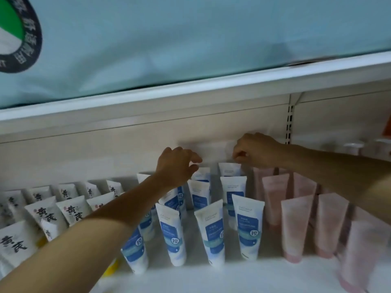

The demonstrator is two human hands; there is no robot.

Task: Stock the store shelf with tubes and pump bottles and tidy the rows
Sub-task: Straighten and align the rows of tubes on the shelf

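Note:
Blue-and-white tubes (pixel 212 231) stand cap-down in three rows at the middle of the white shelf (pixel 232 275). My right hand (pixel 257 152) reaches to the back of the right-hand row and pinches the top edge of the rearmost blue-and-white tube (pixel 229 170). My left hand (pixel 176 166) hovers at the back of the middle row, fingers curved and apart, just above the top of the rearmost tube there (pixel 202 174). White tubes with black characters (pixel 47 212) fill the left side. Pink tubes (pixel 296 227) fill the right side.
A pale blue banner (pixel 190 39) hangs over the shelf's top rail. A slotted upright (pixel 289 123) divides the back panel on the right. Blurred white pump tops (pixel 352 145) show at the back right, and something orange (pixel 388 127) sits at the right edge.

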